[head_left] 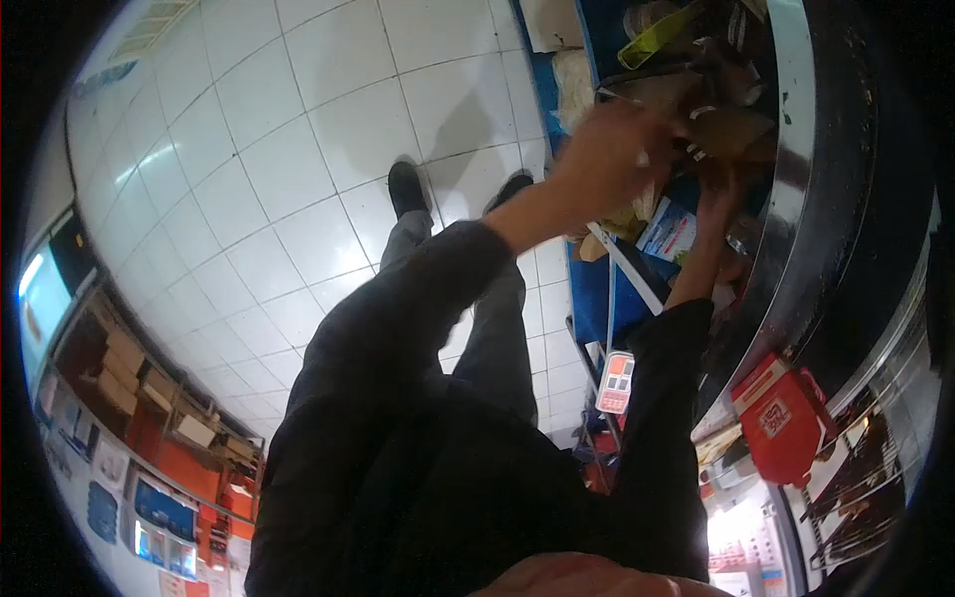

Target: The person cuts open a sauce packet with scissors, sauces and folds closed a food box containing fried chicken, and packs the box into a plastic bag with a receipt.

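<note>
My left hand (612, 154) reaches over the cluttered blue drawer (619, 298) on the right side, smeared by motion, its fingers curled together. Whatever it may hold is too blurred to name. Deeper among the things is my right hand (720, 194), closed, its fingertips partly hidden at a flat brownish piece (733, 131). A blue and white printed packet (668, 231) lies between the two wrists. Above the hands is a yellow-green object (657, 40), beside dark, mixed items that I cannot make out.
A shiny metal edge (794, 169) runs along the drawer's right side. Below hang a red printed box or bag (784, 423) and a small white-and-orange card (617, 382). White tiles (269, 129) cover the floor under my feet. Shelves with boxes (149, 383) stand at lower left.
</note>
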### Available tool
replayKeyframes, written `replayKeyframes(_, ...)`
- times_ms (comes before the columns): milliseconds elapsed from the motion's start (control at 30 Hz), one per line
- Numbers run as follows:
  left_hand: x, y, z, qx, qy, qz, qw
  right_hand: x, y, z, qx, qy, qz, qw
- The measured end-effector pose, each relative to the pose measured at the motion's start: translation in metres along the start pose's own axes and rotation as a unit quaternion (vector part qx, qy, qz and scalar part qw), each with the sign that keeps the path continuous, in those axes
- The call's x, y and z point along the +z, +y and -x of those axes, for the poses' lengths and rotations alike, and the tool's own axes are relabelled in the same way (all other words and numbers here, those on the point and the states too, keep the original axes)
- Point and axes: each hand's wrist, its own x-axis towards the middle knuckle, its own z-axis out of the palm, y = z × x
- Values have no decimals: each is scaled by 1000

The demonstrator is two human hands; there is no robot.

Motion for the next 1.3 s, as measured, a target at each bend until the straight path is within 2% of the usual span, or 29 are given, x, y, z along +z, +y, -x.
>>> replayKeyframes(67,43,27,-41,-75,-59,-66,993,-23,12,-24,17,-31,7,999)
replayKeyframes(133,112,25,-62,-36,7,-168,985,-25,12,-24,-2,-24,29,999)
replayKeyframes(233,168,25,-93,-67,-54,-276,957,-11,6,-6,-53,0,100,994)
replayKeyframes(333,215,-7,-100,18,84,-337,938,-35,24,1,-121,26,242,962)
replayKeyframes(433,216,-20,-111,20,200,-335,920,-41,28,2,-167,21,341,925)
replayKeyframes(500,203,-33,-125,10,135,-259,956,-35,26,-1,-164,-10,334,928)
replayKeyframes(567,175,-35,-140,-4,87,-202,976,-35,25,-9,-159,-57,270,948)
replayKeyframes(600,161,-34,-145,-12,68,-182,981,-12,7,-2,-63,-40,104,992)
replayKeyframes(633,154,-35,-147,-19,49,-163,985,-2,-4,1,-27,-55,22,998)
replayKeyframes(667,151,-38,-147,0,76,-182,980,10,-14,6,10,-64,-60,996)
replayKeyframes(733,146,-43,-148,41,127,-219,967,18,-26,12,-42,-148,-49,987)
replayKeyframes(800,145,-52,-151,84,149,-236,956,33,-30,17,-59,-135,-62,987)
replayKeyframes(833,146,-55,-149,77,116,-209,968,38,-30,23,-65,-126,-68,988)
replayKeyframes(933,140,-52,-150,23,-22,-93,995,22,-20,1,-12,1,-12,1000)
replayKeyframes(967,139,-50,-150,8,-52,-71,996,14,-23,-8,-15,-39,-2,999)
replayKeyframes(1033,149,-48,-148,24,-27,-108,994,3,-28,-21,-20,-121,17,992)
replayKeyframes(1133,152,-47,-140,76,12,-146,986,41,-43,-7,-76,-81,32,993)
replayKeyframes(1200,156,-51,-138,67,10,-111,992,48,-46,-4,-97,-69,79,990)
replayKeyframes(1300,152,-49,-134,67,45,-93,992,52,-43,-3,-100,-83,52,990)
